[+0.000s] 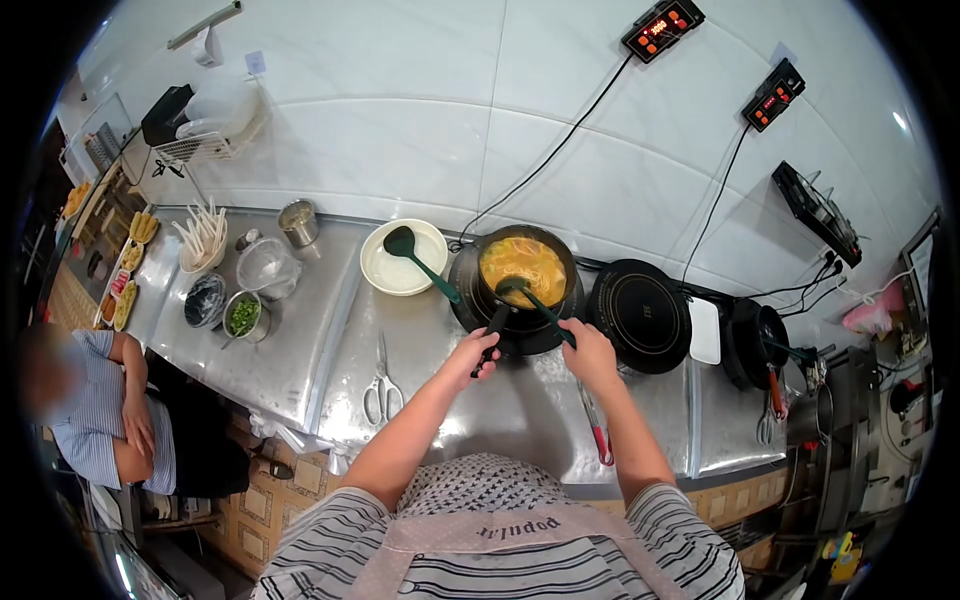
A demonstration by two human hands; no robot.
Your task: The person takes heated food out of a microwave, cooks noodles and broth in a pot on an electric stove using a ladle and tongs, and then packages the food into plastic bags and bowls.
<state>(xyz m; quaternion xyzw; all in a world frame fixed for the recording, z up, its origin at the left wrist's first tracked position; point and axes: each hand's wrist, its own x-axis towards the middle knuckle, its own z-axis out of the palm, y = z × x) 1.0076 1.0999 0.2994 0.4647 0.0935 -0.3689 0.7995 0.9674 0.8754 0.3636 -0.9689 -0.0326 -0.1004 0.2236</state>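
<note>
My left hand [474,357] is closed around the black handle [491,340] of a dark pan [565,250] standing on an induction burner. Yellow-orange food in broth [520,262] fills the pan. My right hand [590,354] grips a dark green ladle [541,308], whose head rests in the near side of the food. Left of the pan, a second dark green ladle [401,243] lies across a white bowl [377,275], its handle sticking out to the right. Below my right hand, red-handled tongs [602,442] lie on the steel counter [470,415].
Scissors [383,392] lie left of my left arm. At right are a bare black burner [640,316], a white tray [705,332] and another black pan [745,350]. Chopped greens [243,317] fill a metal cup at left. A seated person [110,410] is beyond the counter's left side.
</note>
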